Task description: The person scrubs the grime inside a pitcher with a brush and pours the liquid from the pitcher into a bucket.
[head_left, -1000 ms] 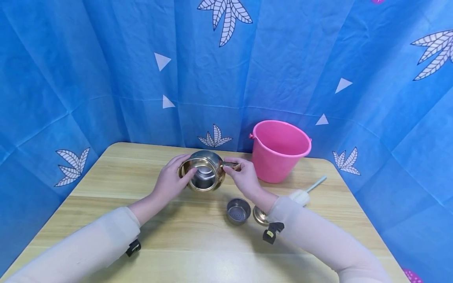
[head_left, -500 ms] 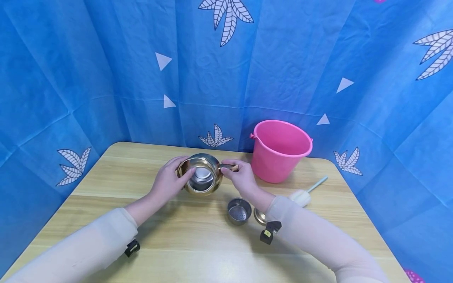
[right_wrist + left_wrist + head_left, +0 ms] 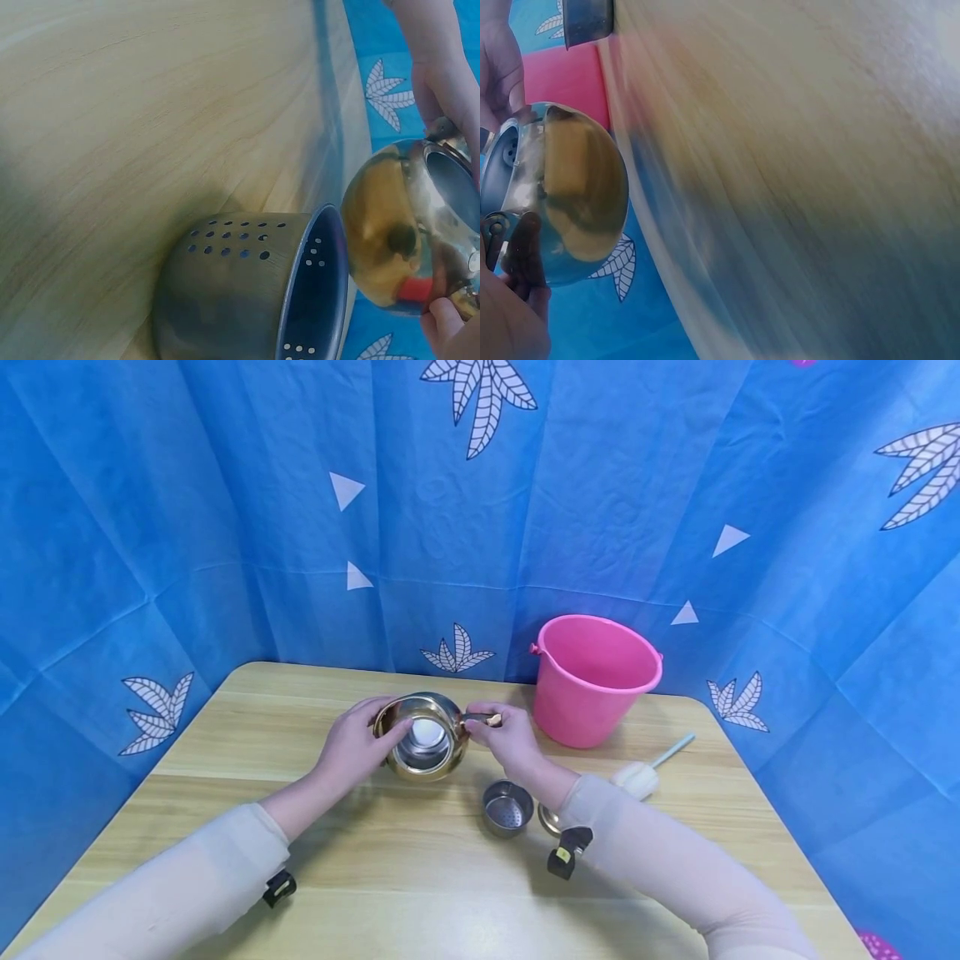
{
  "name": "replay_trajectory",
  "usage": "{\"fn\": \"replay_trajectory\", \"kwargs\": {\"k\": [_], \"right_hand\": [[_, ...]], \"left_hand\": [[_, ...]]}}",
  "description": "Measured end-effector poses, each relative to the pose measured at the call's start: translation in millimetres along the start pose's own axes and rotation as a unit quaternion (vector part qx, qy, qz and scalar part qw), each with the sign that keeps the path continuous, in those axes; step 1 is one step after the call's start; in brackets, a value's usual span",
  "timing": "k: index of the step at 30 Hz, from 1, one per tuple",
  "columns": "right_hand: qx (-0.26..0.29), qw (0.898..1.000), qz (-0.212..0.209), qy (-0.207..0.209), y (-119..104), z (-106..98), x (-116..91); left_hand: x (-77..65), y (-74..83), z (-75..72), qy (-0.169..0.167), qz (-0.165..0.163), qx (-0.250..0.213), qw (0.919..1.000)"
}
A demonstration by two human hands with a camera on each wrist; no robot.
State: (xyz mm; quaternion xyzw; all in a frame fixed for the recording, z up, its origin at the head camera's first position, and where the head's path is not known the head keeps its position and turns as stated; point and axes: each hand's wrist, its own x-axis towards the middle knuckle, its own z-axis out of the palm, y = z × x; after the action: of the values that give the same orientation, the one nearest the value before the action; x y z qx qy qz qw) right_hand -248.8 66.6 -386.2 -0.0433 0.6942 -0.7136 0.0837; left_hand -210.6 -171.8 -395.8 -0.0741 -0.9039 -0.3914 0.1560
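A shiny gold metal teapot (image 3: 426,753) is held above the table, its wide mouth tilted toward me and its silvery inside showing. My left hand (image 3: 356,739) grips its left side, thumb over the rim; in the left wrist view those fingers lie beside a riveted bracket. With my right hand (image 3: 510,742) I pinch the short spout (image 3: 483,719) on the other side. Below the right wrist stands a steel strainer cup (image 3: 507,810) with a perforated bottom, large in the right wrist view. A round gold piece like a lid (image 3: 549,820) is partly hidden by my right sleeve.
A pink bucket (image 3: 588,706) stands at the back right, behind my right hand. In front of it lies a white-headed brush (image 3: 636,779) with a pale blue handle, partly behind my sleeve. A blue patterned curtain (image 3: 442,527) hangs around the wooden table (image 3: 405,893).
The teapot has come slightly lower and to the left, its mouth turning further up toward me. Both hands have moved with it and kept their hold.
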Motion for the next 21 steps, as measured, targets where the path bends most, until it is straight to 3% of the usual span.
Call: {"fn": "replay_trajectory", "kwargs": {"k": [21], "right_hand": [[0.019, 0.999, 0.042, -0.015, 7.8, 2.3, 1.8]], "left_hand": [[-2.0, -2.9, -1.1, -0.007, -0.015, 0.005, 0.9999]]}}
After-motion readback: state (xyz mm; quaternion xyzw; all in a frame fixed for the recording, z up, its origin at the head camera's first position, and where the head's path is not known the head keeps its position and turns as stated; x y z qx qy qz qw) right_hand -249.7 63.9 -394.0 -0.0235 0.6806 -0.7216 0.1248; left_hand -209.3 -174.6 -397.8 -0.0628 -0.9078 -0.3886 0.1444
